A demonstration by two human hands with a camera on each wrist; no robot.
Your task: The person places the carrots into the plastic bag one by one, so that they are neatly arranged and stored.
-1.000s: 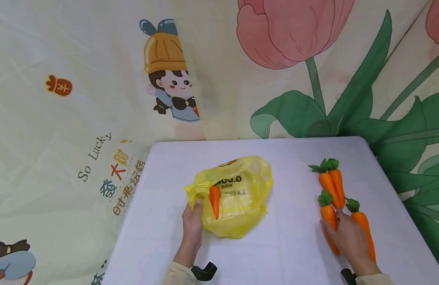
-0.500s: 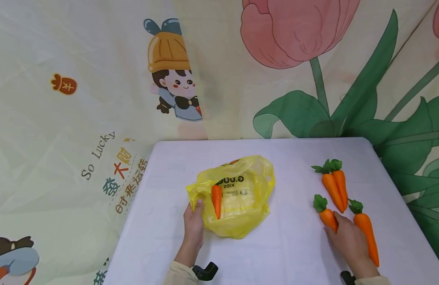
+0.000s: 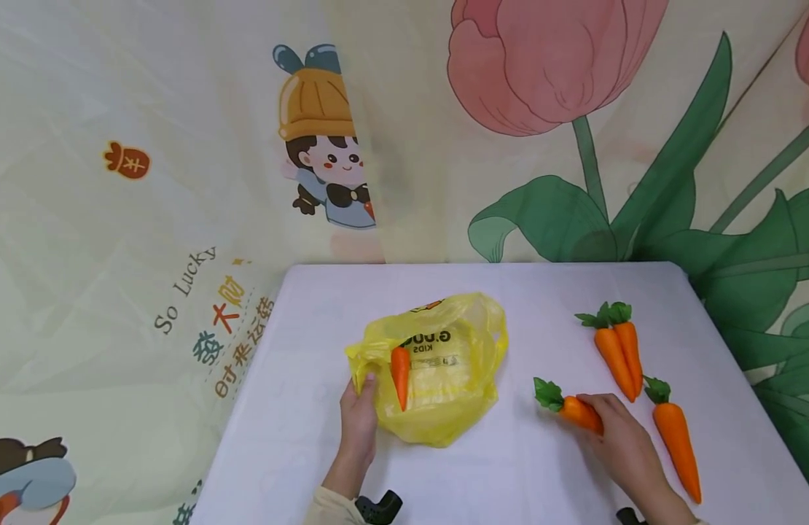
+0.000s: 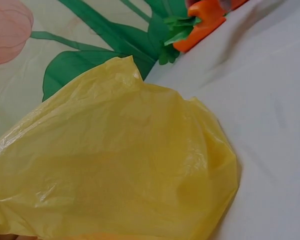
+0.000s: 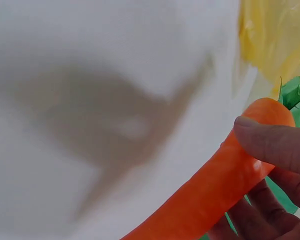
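Your right hand (image 3: pixel 622 446) clamps a carrot (image 3: pixel 582 415) above the table (image 3: pixel 532 321), right of the bag (image 3: pixel 453 415) whose edge your left hand (image 3: pixel 359 423) pinches, so this looks like the carrying step, and the next move likely calls for guiding the carrot over while steadying the bag.

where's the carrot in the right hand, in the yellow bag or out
Out: the head view shows white tabletop between the held carrot and the yellow bag.
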